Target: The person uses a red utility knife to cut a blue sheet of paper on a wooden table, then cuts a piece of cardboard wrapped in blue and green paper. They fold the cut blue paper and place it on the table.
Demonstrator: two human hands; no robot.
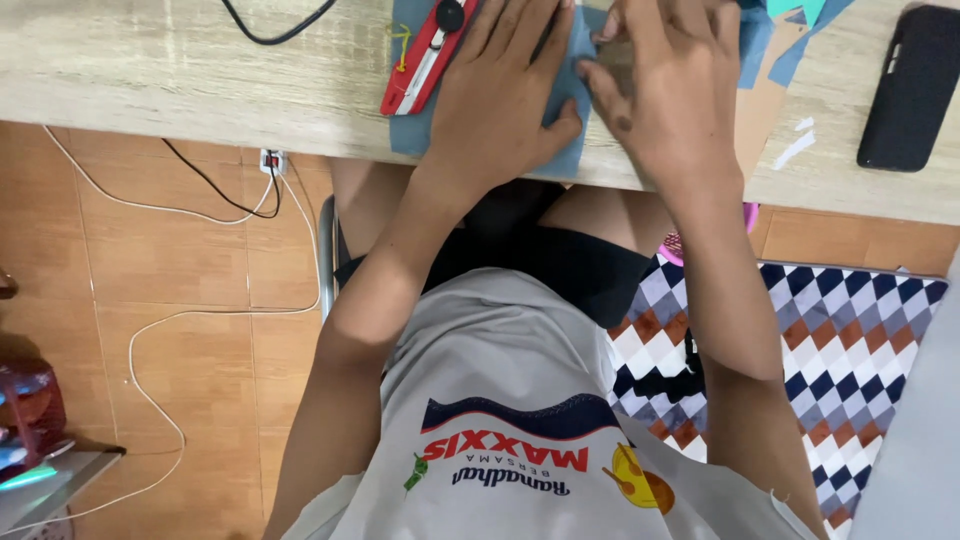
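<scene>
Two hands press one blue sheet (572, 150) flat at the tabletop (200, 70) edge: left hand (515, 85) spread open with palm down, right hand (670, 85) pinching its fold. One red box cutter (420, 60) lies just left, long axis running diagonally away. One black phone (912, 85) rests far right.

The top edge cuts off the fingertips of both hands, the blue sheet (570, 120) and the red cutter (425, 55).
</scene>
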